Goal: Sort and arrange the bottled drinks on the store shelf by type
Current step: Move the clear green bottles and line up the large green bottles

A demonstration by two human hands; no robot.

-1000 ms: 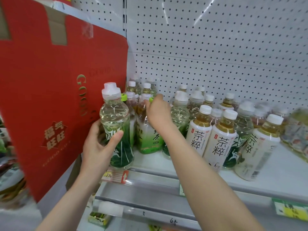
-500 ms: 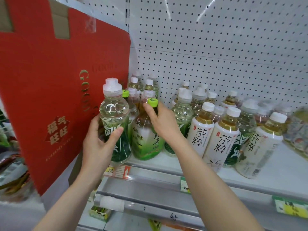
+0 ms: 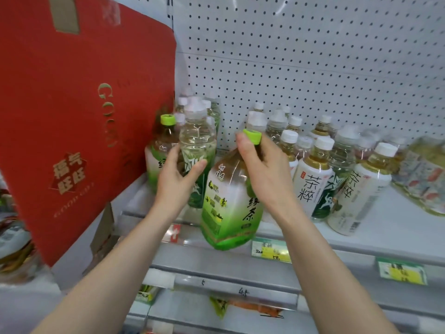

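Note:
My right hand [image 3: 262,165] grips the neck of a green-capped green tea bottle [image 3: 226,208] and holds it lifted and tilted in front of the shelf edge. My left hand [image 3: 178,179] wraps around a clear white-capped bottle with a dark green label [image 3: 196,145], upright at the shelf's left end. Another green-capped green tea bottle [image 3: 156,153] stands just left of it. White-labelled tea bottles [image 3: 310,179] and more clear bottles stand to the right.
A large red cardboard box [image 3: 79,112] leans against the shelf's left side. A white pegboard wall [image 3: 313,56] backs the shelf [image 3: 397,227]. Price tags [image 3: 271,248] line the front rail. Pale patterned packs [image 3: 423,174] lie at the far right.
My right hand has pulled the green tea bottle out of the row, toward me and to the right. My left hand has moved the clear bottle back against the left group.

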